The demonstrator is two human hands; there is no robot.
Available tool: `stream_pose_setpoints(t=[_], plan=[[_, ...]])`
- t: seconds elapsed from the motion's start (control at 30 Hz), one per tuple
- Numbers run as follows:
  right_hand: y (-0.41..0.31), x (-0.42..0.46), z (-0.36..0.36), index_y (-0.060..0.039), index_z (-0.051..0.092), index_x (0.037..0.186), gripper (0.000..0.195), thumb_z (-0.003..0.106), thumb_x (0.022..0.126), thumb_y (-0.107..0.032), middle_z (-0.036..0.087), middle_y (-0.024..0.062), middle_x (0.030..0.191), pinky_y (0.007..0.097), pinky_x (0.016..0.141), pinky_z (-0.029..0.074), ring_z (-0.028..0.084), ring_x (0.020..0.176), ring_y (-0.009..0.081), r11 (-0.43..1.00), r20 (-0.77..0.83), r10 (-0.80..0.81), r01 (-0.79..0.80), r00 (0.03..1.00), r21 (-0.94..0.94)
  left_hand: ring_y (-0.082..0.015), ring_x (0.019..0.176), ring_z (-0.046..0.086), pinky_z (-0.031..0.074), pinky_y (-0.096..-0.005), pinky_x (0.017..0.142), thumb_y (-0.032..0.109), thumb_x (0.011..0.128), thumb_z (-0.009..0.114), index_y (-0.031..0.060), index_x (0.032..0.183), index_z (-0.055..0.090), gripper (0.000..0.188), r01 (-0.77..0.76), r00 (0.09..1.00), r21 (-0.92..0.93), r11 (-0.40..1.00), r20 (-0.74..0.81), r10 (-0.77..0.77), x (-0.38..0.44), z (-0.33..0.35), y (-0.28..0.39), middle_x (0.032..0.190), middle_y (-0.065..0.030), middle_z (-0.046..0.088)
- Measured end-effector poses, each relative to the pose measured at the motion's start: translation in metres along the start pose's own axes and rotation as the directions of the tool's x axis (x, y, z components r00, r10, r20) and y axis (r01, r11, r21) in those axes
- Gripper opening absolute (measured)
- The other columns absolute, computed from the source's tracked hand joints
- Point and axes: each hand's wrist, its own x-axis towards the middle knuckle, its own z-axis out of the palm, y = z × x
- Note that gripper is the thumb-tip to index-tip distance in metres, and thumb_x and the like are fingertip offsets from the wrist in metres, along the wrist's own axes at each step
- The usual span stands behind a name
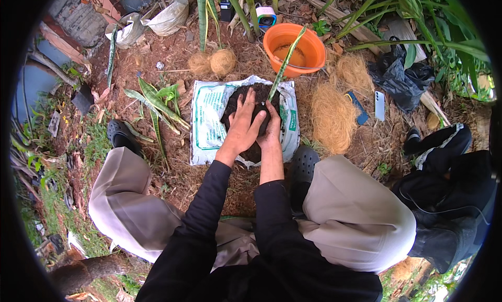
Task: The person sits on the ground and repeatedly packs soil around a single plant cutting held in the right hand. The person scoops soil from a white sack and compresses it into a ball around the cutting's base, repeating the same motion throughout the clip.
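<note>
A ball of dark soil (pixel 263 130) is cupped between my two hands, above an open white plastic sack of potting soil (pixel 206 119). From the ball rises a long variegated snake plant leaf (pixel 288 59), tilted to the right. My left hand (pixel 244 127) presses on the ball's left side, its fingers stretched forward and its thumb across the top. Around the right side curves my right hand (pixel 271 125), with soil on its skin. Loose dark soil (pixel 233 102) fills the sack's opening behind the hands. The underside of the ball is hidden.
Beyond the sack stand an orange bucket (pixel 270 41) and two fibre-wrapped balls (pixel 222 62). Loose coconut fibre (pixel 333 118), a phone (pixel 379 106) and a black plastic bag (pixel 406 78) lie to the right. Cut snake plant leaves (pixel 157 100) lie left. Another person's leg (pixel 443 145) is at far right.
</note>
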Motion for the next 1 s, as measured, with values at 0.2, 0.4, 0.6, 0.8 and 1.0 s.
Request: stream_pose_setpoints(t=[0.2,0.4,0.6,0.8,1.0], plan=[[-0.002,-0.01,0.013,-0.007,0.063,0.126,0.041,0.058,0.099,-0.037,0.069,0.0117,0.12,0.0412,0.096,0.052,0.066,0.108,0.0259,0.999,-0.034,-0.038,0.039,0.999,0.013,-0.0422,0.153,0.021,0.024,-0.0596,0.114,0.033,0.105,0.047,0.0014,0.152,0.041,0.057,-0.056,0.997,0.243,0.968,-0.028,0.065,-0.017,-0.002,0.008,0.165,-0.0128,0.032],[-0.005,-0.018,0.019,-0.0023,0.055,0.138,0.054,0.061,0.099,-0.039,0.059,0.0162,0.128,0.0365,0.102,0.046,0.059,0.117,0.0235,0.964,-0.027,-0.117,0.107,0.993,-0.243,-0.0429,0.15,0.029,0.028,-0.0664,0.11,0.022,0.103,0.049,0.005,0.147,0.048,0.047,-0.056,0.984,0.347,0.936,-0.141,0.111,-0.028,0.02,0.019,0.158,-0.0123,0.042],[0.001,-0.016,0.014,-0.0037,0.058,0.132,0.049,0.062,0.099,-0.04,0.06,0.0172,0.125,0.037,0.1,0.047,0.061,0.116,0.0241,0.97,-0.046,-0.103,0.09,0.994,-0.225,-0.0424,0.151,0.027,0.026,-0.0668,0.112,0.025,0.104,0.049,0.0064,0.15,0.046,0.05,-0.004,0.998,0.314,0.949,-0.066,0.026,-0.029,0.015,0.018,0.159,-0.0113,0.042],[0.0,-0.014,0.013,-0.0051,0.063,0.125,0.043,0.062,0.099,-0.039,0.068,0.0127,0.12,0.0375,0.097,0.052,0.066,0.108,0.025,0.998,0.062,-0.067,0.066,0.996,0.008,-0.0393,0.152,0.026,0.025,-0.0616,0.115,0.025,0.104,0.051,0.006,0.151,0.046,0.051,-0.061,0.99,0.203,0.977,-0.114,0.085,-0.022,0.002,0.011,0.162,-0.0139,0.038],[0.001,-0.011,0.009,-0.0062,0.069,0.116,0.04,0.063,0.098,-0.042,0.073,0.0086,0.112,0.0368,0.093,0.054,0.069,0.102,0.0228,0.994,0.059,-0.106,0.105,0.993,0.025,-0.0385,0.146,0.039,0.03,-0.0497,0.113,0.022,0.102,0.054,0.0041,0.145,0.053,0.047,-0.094,0.974,0.126,0.988,-0.194,0.118,-0.026,0.001,-0.001,0.152,-0.0167,0.05]])
